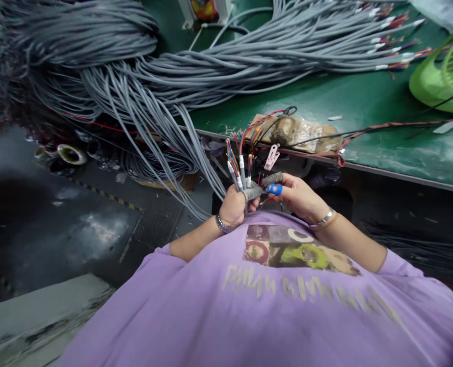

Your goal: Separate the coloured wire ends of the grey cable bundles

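Several grey cables with white-wrapped ends (242, 165) stand upright in my left hand (234, 205), which is closed around them just off the bench edge. Thin coloured wires (232, 153) fan out from their tips. My right hand (300, 196) is close beside it, thumb and forefinger pinched together on thin wires at my left thumb. Grey tape or cloth covers my left thumb and a right finger, and a blue wrap (274, 189) sits on another right finger. A pink clothes-peg-like clip (272, 157) is just above the right hand at the bench edge.
Long bundles of grey cable (211, 71) lie across the green bench (387, 102), with a coiled heap (84, 30) at the left. A taped block (306, 133) sits at the bench edge beside a red-black twisted cord (382, 125). A green plastic fan or basket (446, 74) stands at right.
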Demonstrator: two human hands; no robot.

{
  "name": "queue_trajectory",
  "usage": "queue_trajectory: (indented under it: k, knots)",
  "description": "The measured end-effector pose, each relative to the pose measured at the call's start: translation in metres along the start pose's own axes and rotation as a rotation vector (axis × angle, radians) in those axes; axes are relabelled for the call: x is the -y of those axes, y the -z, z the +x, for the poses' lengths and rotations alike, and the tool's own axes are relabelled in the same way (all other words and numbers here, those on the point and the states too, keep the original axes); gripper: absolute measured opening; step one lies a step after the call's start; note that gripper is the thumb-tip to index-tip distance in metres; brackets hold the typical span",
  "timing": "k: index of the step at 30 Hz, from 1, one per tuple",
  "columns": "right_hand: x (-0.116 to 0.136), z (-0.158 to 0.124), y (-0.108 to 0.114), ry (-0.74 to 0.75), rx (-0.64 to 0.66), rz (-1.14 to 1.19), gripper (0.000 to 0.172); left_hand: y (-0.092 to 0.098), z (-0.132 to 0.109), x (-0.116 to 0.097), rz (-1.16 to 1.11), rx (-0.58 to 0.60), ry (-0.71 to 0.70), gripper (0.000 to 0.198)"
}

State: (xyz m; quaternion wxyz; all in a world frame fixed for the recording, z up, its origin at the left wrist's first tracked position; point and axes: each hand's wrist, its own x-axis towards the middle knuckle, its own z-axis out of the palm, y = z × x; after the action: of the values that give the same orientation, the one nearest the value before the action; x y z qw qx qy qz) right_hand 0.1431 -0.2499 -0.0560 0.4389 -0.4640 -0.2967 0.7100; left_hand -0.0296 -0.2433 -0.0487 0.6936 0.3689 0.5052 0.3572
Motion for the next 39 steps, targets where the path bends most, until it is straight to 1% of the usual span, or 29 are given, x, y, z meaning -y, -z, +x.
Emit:
queue_trajectory:
  k: [4,7,13,16,20,24,25,28,30,31,32,34,36,37,39]
  knots:
    - [-0.003,0.001,-0.005,0.048,-0.054,-0.038,0.042,-0.001,0.000,0.000,0.001,0.005,0.000,0.027]
    - [-0.005,0.002,-0.006,0.068,-0.071,-0.041,0.038,0.000,0.001,0.001,-0.001,0.004,0.000,0.027]
    - [-0.007,0.003,-0.007,0.063,-0.103,-0.022,0.029,0.001,0.004,0.004,-0.040,-0.023,-0.035,0.027]
    - [-0.008,0.001,-0.006,0.048,-0.082,-0.009,0.028,0.000,0.004,0.003,-0.075,-0.017,-0.065,0.028]
    - [-0.007,0.005,0.007,0.012,-0.017,0.069,0.034,0.002,0.005,-0.004,-0.128,0.013,-0.055,0.025]
    - [0.002,0.020,0.018,-0.041,-0.088,0.220,0.046,0.002,0.005,-0.012,-0.128,0.064,0.023,0.026]
    - [0.006,0.025,0.019,-0.068,-0.084,0.235,0.048,0.001,0.005,-0.014,-0.119,0.084,0.038,0.027]
    - [0.014,0.038,0.014,-0.123,0.018,0.224,0.053,-0.002,0.007,-0.019,-0.111,0.151,0.065,0.029]
    - [0.016,0.044,0.008,-0.079,0.082,0.183,0.054,-0.002,0.010,-0.022,-0.118,0.201,0.092,0.029]
    - [0.015,0.046,0.006,-0.019,0.079,0.160,0.054,-0.002,0.012,-0.024,-0.124,0.223,0.112,0.029]
    - [0.013,0.048,0.004,0.062,0.044,0.133,0.054,-0.002,0.014,-0.025,-0.131,0.240,0.134,0.030]
    - [0.007,0.051,0.001,0.244,-0.092,0.065,0.055,0.000,0.018,-0.028,-0.152,0.258,0.174,0.030]
    - [0.002,0.054,-0.002,0.361,-0.211,0.023,0.058,0.001,0.021,-0.029,-0.175,0.266,0.206,0.029]
    - [0.000,0.056,-0.003,0.368,-0.227,0.029,0.060,0.002,0.022,-0.029,-0.185,0.268,0.223,0.028]
    - [-0.001,0.058,-0.006,0.284,-0.177,0.106,0.061,0.003,0.024,-0.027,-0.196,0.265,0.259,0.026]
